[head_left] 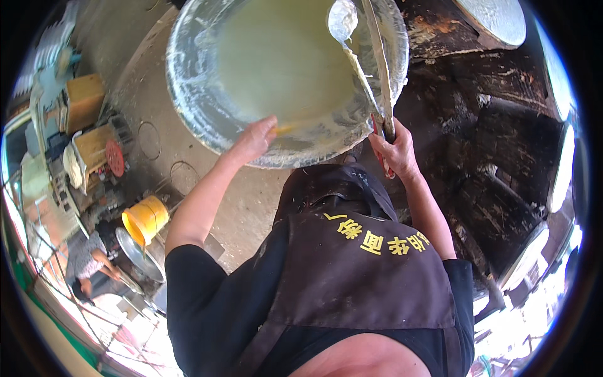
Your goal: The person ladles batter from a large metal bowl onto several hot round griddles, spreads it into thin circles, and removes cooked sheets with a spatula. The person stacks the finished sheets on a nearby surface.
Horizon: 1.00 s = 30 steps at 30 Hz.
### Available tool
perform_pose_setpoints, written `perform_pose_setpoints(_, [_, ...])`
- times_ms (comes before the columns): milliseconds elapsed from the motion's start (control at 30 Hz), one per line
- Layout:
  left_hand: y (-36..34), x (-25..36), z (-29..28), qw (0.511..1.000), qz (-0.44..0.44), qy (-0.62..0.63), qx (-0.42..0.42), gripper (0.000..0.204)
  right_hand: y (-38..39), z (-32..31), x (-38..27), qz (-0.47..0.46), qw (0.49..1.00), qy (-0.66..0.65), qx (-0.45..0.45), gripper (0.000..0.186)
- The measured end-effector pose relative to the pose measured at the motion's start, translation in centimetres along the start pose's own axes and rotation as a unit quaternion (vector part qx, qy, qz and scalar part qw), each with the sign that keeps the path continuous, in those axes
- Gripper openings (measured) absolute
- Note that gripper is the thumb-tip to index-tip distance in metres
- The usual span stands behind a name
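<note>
A large round basin (pixel 282 69) of cloudy pale liquid, its inside wall smeared with white paste, fills the upper middle of the head view. My left hand (pixel 256 137) is closed at the basin's near-left rim on a blurred yellow thing (pixel 282 127) reaching over the liquid. On the right rim my right hand (pixel 394 151) grips a long wooden stick (pixel 380 56), with a red handle (pixel 387 168) in or against the same grasp. A paste-coated ladle (pixel 342 22) stands up along the right side beside the stick, its lower end near my right hand.
Dark wooden containers with pale lids (pixel 487 16) line the right. At left are wooden boxes (pixel 85 103), a red round object (pixel 115 157), a yellow bucket (pixel 144 220) and a metal basin (pixel 130 248). Another person (pixel 88 264) bends at lower left. Concrete floor (pixel 207 207) lies below me.
</note>
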<state>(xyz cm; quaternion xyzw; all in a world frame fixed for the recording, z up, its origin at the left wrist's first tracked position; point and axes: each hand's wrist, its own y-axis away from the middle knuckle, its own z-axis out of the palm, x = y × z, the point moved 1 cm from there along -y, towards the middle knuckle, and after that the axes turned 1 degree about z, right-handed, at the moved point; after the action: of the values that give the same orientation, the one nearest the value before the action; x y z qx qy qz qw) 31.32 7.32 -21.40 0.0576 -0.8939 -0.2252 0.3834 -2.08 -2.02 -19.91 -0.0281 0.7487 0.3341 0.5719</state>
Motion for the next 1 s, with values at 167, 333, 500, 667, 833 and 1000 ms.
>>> perform_pose_setpoints(167, [-0.1,0.7,-3.2,0.983,-0.026,-0.028,-0.182,0.039,-0.7,0.6,0.9,0.020,0.997,-0.044,0.062,0.017])
perform_pose_setpoints(333, [0.0,-2.9,-4.6,0.942,0.040,-0.020,-0.333,0.046,-0.7,1.3,1.3,0.036,0.992,-0.028,0.118,0.022])
perform_pose_setpoints(500, [-11.6,-0.9,9.5,0.964,0.183,0.067,-0.180,0.027,-1.3,1.9,0.5,0.047,0.984,0.045,0.164,0.022])
perform_pose_setpoints(667, [-15.3,2.0,3.6,0.963,0.092,0.163,-0.196,0.030,-1.2,2.4,0.4,0.069,0.980,-0.021,0.188,0.023])
perform_pose_setpoints(833, [-6.8,1.2,6.9,0.954,0.128,0.107,-0.248,0.059,-1.0,2.4,0.3,0.080,0.980,-0.018,0.182,0.025])
perform_pose_setpoints(1000, [-24.9,5.6,12.7,0.971,0.131,0.186,0.079,0.064,-0.9,2.7,1.0,0.072,0.980,0.033,0.183,0.024])
